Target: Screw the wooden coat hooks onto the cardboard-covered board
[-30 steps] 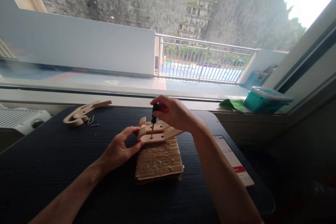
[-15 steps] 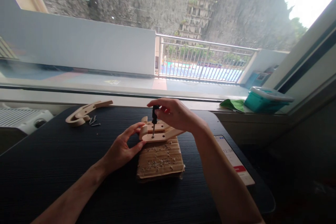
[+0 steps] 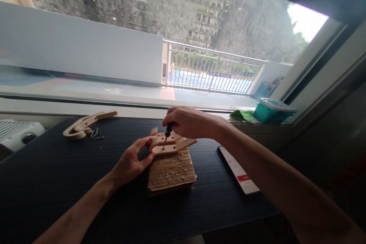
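My right hand (image 3: 187, 122) is closed round the black handle of a screwdriver (image 3: 168, 129), which leans a little to the right. Its tip meets the left hole of the nearer wooden hook (image 3: 170, 149), a pale curved piece with two holes. With thumb and fingers, my left hand (image 3: 135, 157) grips that hook's rounded left end. Just behind it lies a second wooden hook (image 3: 168, 138), partly covered by my right hand. Both hooks rest on a corrugated cardboard block (image 3: 173, 175) whose top is pitted with small holes.
More wooden hooks (image 3: 81, 126) lie at the table's back left, beside several loose screws (image 3: 96, 133). A phone (image 3: 238, 171) lies right of the block, under my right forearm. On the sill stand a teal lidded box (image 3: 273, 112) and a green cloth (image 3: 242, 116). A window fills the back.
My right wrist and forearm have swung out to the right, and the screwdriver has gone from nearly upright to tilted. My left hand keeps its grip. The whole view has turned slightly.
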`<action>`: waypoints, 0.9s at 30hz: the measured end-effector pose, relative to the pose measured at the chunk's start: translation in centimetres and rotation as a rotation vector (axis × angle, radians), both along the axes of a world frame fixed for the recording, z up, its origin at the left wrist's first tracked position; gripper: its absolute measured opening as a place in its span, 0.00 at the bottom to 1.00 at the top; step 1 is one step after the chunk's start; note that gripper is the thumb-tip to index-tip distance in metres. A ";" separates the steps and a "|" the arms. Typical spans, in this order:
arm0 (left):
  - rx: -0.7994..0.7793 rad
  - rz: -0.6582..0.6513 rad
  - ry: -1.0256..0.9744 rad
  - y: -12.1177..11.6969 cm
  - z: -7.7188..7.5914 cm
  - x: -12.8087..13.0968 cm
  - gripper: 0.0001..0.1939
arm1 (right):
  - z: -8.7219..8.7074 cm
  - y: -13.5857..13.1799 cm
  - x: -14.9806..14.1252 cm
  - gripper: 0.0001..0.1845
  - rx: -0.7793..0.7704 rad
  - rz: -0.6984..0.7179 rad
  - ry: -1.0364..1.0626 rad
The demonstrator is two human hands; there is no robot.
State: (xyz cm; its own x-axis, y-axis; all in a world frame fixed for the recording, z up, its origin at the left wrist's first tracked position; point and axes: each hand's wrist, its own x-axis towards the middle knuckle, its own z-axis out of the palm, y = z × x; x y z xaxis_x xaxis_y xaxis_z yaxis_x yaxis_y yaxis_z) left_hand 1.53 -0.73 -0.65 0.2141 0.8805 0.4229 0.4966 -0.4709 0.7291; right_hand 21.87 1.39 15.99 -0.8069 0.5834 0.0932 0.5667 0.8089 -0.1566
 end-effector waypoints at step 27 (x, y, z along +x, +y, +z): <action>0.057 0.002 0.049 0.0 0.0 -0.1 0.23 | 0.3 1.3 -1.9 0.14 0.013 0.001 -0.029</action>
State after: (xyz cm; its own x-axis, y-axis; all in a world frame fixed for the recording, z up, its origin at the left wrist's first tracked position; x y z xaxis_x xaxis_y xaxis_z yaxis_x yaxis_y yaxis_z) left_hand 1.39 -0.70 -0.66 0.2337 0.8557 0.4617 0.5319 -0.5100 0.6760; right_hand 19.96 2.67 16.28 -0.8097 0.5818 0.0766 0.5705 0.8110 -0.1297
